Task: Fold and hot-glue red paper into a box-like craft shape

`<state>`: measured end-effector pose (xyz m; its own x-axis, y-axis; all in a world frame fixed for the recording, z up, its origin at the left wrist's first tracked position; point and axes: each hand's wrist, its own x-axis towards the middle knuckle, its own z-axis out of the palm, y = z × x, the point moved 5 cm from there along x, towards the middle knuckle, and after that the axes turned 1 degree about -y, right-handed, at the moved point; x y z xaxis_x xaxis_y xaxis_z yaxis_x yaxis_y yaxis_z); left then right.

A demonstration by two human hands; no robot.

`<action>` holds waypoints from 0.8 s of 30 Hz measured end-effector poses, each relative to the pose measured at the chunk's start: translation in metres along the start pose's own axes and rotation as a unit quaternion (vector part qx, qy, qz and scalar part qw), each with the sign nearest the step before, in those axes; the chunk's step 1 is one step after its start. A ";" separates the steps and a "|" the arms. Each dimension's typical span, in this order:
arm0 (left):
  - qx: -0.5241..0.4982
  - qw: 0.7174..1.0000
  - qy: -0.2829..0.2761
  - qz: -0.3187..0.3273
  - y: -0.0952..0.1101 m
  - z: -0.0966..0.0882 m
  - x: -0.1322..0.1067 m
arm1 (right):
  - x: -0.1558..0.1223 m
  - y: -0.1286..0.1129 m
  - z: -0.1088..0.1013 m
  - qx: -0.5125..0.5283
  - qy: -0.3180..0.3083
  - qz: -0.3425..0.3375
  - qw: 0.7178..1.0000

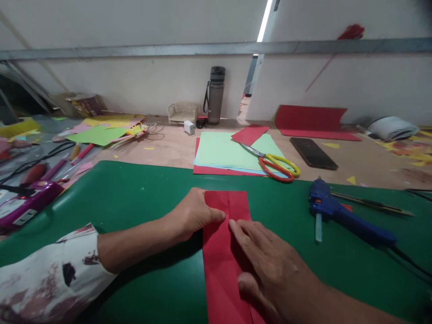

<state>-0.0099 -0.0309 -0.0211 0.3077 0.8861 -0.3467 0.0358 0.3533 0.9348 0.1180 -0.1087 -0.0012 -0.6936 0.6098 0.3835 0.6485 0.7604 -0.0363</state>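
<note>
A long folded sheet of red paper lies on the green mat, with a crease or seam running lengthwise near its middle. At its upper left edge my left hand grips the paper, thumb on top and the other fingers curled at the edge, partly hidden. My right hand rests on the paper's right side. Its fingers are stretched out with the index fingertip at the seam, close to the left thumb, and its thumb is apart, lower down. The paper's near end runs out of view.
On the green mat, a blue glue gun lies right beside tweezers. Behind are scissors on stacked paper, a phone, a bottle and a miniature sofa. A purple power strip is left.
</note>
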 end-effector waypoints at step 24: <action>-0.011 1.000 -0.022 0.000 0.002 0.000 0.001 | 0.007 -0.003 0.007 0.006 -0.003 0.013 1.000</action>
<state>-0.0100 -0.0297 -0.0197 0.3494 0.8722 -0.3423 0.0142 0.3604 0.9327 0.1088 -0.1052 -0.0046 -0.6791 0.6301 0.3765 0.6619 0.7474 -0.0569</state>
